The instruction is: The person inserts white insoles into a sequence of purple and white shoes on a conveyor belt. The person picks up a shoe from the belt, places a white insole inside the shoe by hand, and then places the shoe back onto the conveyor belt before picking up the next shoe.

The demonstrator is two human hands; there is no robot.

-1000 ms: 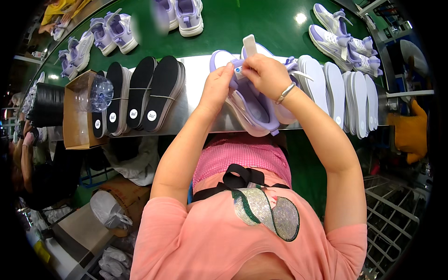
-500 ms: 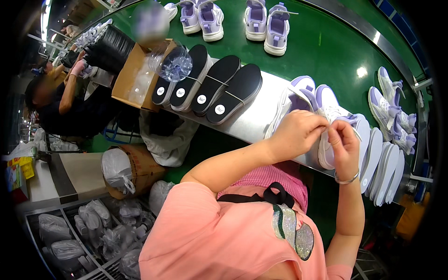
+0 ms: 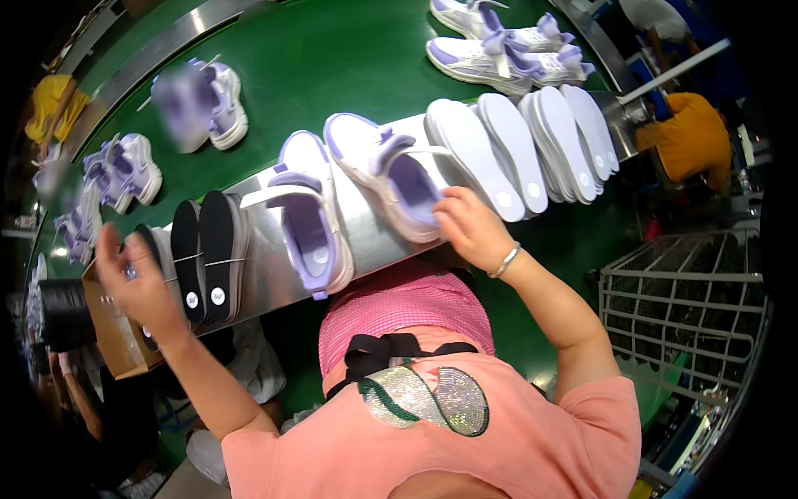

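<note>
Two white and lavender sneakers lie before me on a metal ledge. My right hand [image 3: 475, 230] is at the heel collar of the right sneaker [image 3: 401, 187], its bent fingers closed on the rim. The left sneaker [image 3: 312, 220] lies beside it with its tongue folded up, and neither hand touches it. Out to the left, my left hand [image 3: 133, 287] is raised with fingers apart, in front of a cardboard box [image 3: 125, 341] that it partly hides. Black insoles [image 3: 224, 254], banded in stacks, lie between that hand and the sneakers.
White insoles [image 3: 474, 154] are lined up to the right on the ledge. More sneakers [image 3: 507, 54] stand on the green conveyor belt [image 3: 332, 58]. A wire rack [image 3: 682, 308] is at the right, and a person in orange [image 3: 686, 145] is behind it. Other people are at the far left.
My hands, together over the sneakers before, are now apart: the left has gone to the box, the right to the sneaker's heel. The view has turned to the right.
</note>
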